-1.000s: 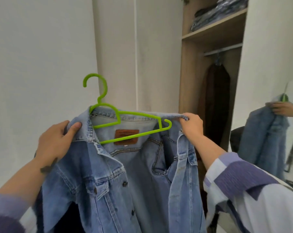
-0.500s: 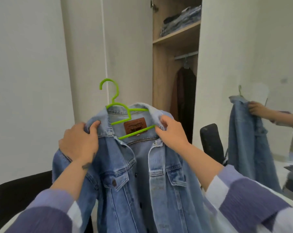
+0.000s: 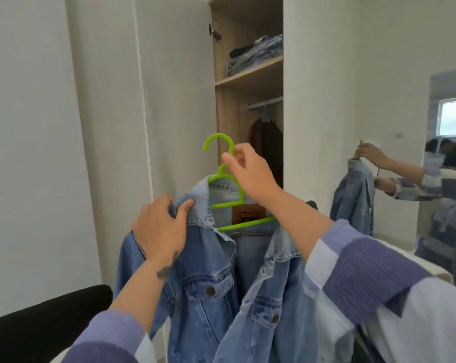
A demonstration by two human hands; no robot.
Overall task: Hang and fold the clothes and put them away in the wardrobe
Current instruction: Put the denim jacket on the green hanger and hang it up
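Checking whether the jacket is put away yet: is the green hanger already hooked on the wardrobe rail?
No: the green hanger is held in the right hand, in front of the wardrobe, apart from the rail.

Both arms wore loose sleeves in blocks of ribbed purple, pale lilac and white, pushed back from the wrists. The left sleeve point(image 3: 111, 339) showed mostly purple; the right sleeve point(image 3: 373, 279) was wider, with a white panel. A small dark tattoo point(image 3: 163, 271) marked the left wrist.
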